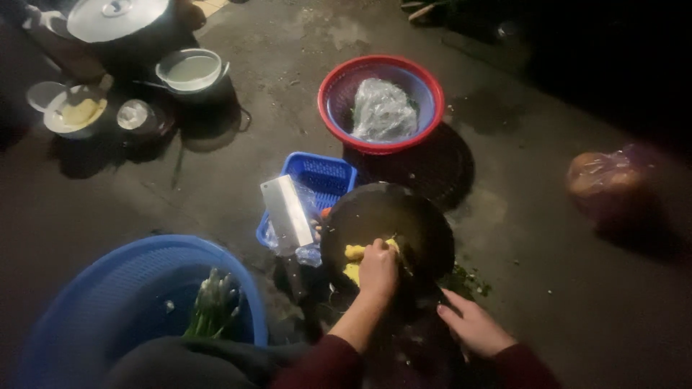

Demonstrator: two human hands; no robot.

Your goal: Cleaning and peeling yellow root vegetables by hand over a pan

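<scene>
Open floor (569,288) right of the dark round board (404,216); cleaver (287,214), blue crate (321,173) and large blue basket (94,302) crowd its left.

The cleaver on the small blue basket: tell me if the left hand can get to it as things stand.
Probably yes. The left hand rests on yellow food on the dark round board, and the cleaver lies just beside it with nothing between them.

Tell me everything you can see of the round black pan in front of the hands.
The black pan is round, dark and shallow, looks like metal, and sits tilted on the ground beside the small blue basket. Yellow food lies at its near edge, where the left hand presses down on it. The right hand rests on the ground just outside its rim. The cleaver stands to its left. No handle shows.
</scene>
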